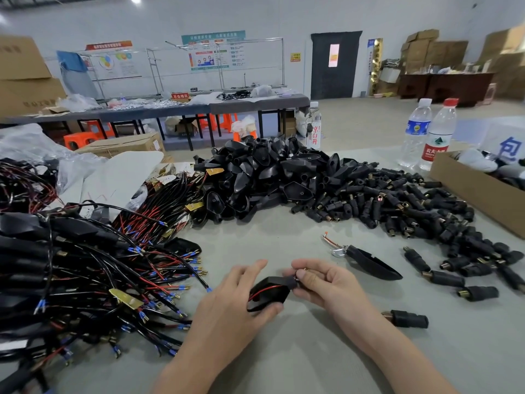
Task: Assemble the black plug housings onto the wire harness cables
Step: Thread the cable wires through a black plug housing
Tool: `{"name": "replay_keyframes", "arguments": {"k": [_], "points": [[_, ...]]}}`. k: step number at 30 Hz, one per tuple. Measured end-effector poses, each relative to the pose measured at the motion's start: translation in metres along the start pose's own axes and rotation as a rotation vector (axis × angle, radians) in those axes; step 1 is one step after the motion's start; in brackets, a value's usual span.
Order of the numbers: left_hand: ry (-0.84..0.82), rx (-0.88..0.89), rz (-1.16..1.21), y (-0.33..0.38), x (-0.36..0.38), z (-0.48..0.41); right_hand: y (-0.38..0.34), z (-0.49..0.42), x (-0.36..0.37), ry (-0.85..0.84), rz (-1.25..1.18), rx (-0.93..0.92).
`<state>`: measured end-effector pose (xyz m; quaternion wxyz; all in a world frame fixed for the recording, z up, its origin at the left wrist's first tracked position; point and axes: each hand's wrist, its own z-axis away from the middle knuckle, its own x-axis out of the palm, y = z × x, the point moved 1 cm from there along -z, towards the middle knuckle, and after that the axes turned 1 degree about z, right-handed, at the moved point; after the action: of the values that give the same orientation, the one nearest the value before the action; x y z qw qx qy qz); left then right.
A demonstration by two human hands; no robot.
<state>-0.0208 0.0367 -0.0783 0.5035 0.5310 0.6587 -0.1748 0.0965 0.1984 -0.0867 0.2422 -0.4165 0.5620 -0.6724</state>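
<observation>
My left hand [235, 300] grips a black plug housing [270, 291] just above the grey table, thumb under it. A red wire [260, 292] runs along the housing's open side. My right hand [321, 282] pinches the housing's narrow neck, where the wire ends stick out. A big heap of empty black housings [264, 177] lies at the table's middle back. Black cylindrical plugs with brass tips [397, 206] spread to the right. Wire harnesses with red and black leads and blue terminals [113, 280] pile up on the left.
A hook tool with another housing [366, 260] lies right of my hands. One loose plug [406, 318] sits near my right forearm. A cardboard box [480, 191] and two water bottles [426, 135] stand at the right rear. Plastic bags [34, 149] lie at the left rear.
</observation>
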Motion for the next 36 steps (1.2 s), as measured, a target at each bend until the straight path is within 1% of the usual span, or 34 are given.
{"name": "replay_keyframes", "arguments": {"k": [2, 7, 12, 18, 27, 32, 33, 34, 35, 36], "points": [[-0.050, 0.054, -0.022, 0.000, 0.002, 0.000, -0.001, 0.000, 0.000, 0.007, -0.011, 0.003], [0.077, 0.164, -0.107, 0.003, 0.004, -0.001, -0.005, 0.001, -0.003, 0.045, 0.012, -0.005], [0.031, 0.149, -0.125, -0.002, 0.001, -0.001, -0.016, 0.001, -0.016, 0.205, -0.003, -0.062], [0.029, 0.146, -0.174, -0.009, 0.005, 0.000, -0.023, 0.000, -0.031, 0.368, -0.022, -0.077], [0.069, 0.134, -0.284, -0.016, 0.008, 0.000, -0.026, 0.000, -0.040, 0.451, -0.003, -0.120], [0.039, 0.102, -0.297, -0.016, 0.004, -0.002, -0.024, -0.003, -0.042, 0.485, 0.004, -0.125], [0.030, 0.102, -0.295, -0.017, 0.003, -0.002, -0.023, -0.003, -0.041, 0.491, 0.031, -0.129], [0.020, 0.105, -0.293, -0.017, 0.001, -0.002, -0.021, -0.003, -0.039, 0.496, 0.109, -0.135], [0.008, 0.110, -0.293, -0.017, 0.000, -0.002, -0.018, -0.001, -0.037, 0.510, 0.266, -0.151], [-0.005, 0.116, -0.293, -0.018, -0.001, -0.001, -0.016, 0.001, -0.034, 0.521, 0.522, -0.188]]}}
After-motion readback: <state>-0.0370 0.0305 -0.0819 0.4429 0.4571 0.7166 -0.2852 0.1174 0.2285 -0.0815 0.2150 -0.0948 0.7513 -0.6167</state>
